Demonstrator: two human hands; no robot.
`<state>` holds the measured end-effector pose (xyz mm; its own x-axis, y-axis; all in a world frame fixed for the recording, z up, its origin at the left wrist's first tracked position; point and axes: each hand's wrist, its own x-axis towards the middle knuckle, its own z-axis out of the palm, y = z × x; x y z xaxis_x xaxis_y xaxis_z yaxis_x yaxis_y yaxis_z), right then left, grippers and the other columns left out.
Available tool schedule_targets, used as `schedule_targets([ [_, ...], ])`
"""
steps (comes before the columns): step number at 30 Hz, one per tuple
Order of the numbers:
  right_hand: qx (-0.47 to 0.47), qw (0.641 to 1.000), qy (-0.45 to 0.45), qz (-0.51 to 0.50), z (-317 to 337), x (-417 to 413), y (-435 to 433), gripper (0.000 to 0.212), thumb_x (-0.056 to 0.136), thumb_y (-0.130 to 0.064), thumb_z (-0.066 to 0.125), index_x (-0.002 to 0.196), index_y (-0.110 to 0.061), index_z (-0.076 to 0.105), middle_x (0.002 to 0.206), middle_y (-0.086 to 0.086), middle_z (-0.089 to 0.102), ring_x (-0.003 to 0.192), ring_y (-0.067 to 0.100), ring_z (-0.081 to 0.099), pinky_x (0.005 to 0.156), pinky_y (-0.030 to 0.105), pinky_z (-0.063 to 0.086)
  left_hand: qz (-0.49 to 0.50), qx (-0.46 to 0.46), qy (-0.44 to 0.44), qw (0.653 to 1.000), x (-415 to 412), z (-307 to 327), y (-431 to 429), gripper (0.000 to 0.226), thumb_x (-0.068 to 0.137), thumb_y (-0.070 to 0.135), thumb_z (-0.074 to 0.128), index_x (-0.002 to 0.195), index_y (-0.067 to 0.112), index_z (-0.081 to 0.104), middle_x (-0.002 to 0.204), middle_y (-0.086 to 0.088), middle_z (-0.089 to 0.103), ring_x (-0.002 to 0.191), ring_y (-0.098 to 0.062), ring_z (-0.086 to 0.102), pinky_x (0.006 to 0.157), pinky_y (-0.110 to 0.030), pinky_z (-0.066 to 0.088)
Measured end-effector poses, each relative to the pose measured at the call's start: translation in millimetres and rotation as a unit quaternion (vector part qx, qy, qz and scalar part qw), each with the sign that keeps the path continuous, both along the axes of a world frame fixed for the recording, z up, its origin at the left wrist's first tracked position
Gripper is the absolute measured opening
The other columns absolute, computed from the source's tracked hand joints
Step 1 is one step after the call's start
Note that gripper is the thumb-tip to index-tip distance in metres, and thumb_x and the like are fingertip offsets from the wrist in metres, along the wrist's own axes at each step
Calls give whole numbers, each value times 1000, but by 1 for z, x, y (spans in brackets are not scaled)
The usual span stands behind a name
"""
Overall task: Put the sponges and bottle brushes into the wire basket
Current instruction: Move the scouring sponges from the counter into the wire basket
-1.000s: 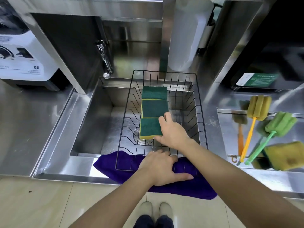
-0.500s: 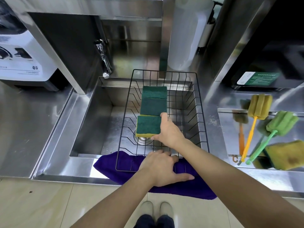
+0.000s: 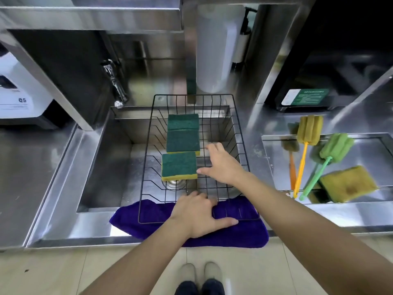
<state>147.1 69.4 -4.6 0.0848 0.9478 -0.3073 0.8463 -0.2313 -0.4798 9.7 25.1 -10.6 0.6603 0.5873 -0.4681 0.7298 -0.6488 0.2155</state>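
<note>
A black wire basket (image 3: 241, 133) spans the sink. Three green-topped yellow sponges lie in a row inside it: far (image 3: 183, 122), middle (image 3: 182, 141), near (image 3: 179, 166). My right hand (image 3: 222, 165) hovers inside the basket just right of the near sponge, fingers apart, holding nothing. My left hand (image 3: 198, 213) presses flat on the basket's front edge. On the right counter lie a yellow bottle brush (image 3: 309, 133), a green bottle brush (image 3: 336, 146) and a yellow sponge (image 3: 347, 183).
A purple cloth (image 3: 234, 237) lies under the basket's front, draped over the sink's (image 3: 102, 158) edge. A tap (image 3: 113, 84) hangs at the back left. A white cylinder (image 3: 214, 50) stands behind the basket. A white appliance (image 3: 19, 94) sits far left.
My right hand has let go of the near sponge and drawn back to the right. That sponge now rests slightly left of the other two. The left hand has stayed put.
</note>
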Motion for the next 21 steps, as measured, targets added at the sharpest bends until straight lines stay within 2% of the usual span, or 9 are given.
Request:
schedule_targets([
  [3,24,999,11,-25,8,20,-8,63,86,-38,63,136,-11,35,137,9,36,118,28,51,96,42,46,-33,43,2,999,10,4,-5,82,76,83,24,120,21,57,118,-5,60,114,-24,45,95,-43,30],
  [8,131,988,-3,-87,27,47,-25,36,94,-27,52,123,-7,52,122,10,54,105,25,57,90,35,45,-63,15,-25,998,46,6,-18,76,80,80,22,111,18,54,112,-6,63,101,-27,57,70,-35,33],
  [12,201,949,-60,-236,27,87,-43,27,92,-21,51,111,-3,57,115,16,57,108,32,54,90,41,44,-67,36,-43,996,49,-2,-16,73,78,82,22,105,22,53,109,-1,63,98,-23,58,67,-33,32],
  [16,128,891,-189,-393,6,139,-69,42,87,-27,56,121,-3,52,129,20,48,119,38,45,98,45,34,-74,35,-41,996,49,-5,-14,77,76,83,20,112,24,52,113,3,61,102,-20,56,70,-34,34],
  [21,42,826,-200,-525,-13,180,-110,70,87,-38,57,140,-2,29,155,22,16,140,41,19,109,53,22,-66,29,-41,997,49,-8,-14,80,75,84,19,118,25,51,118,5,59,107,-18,54,78,-35,39],
])
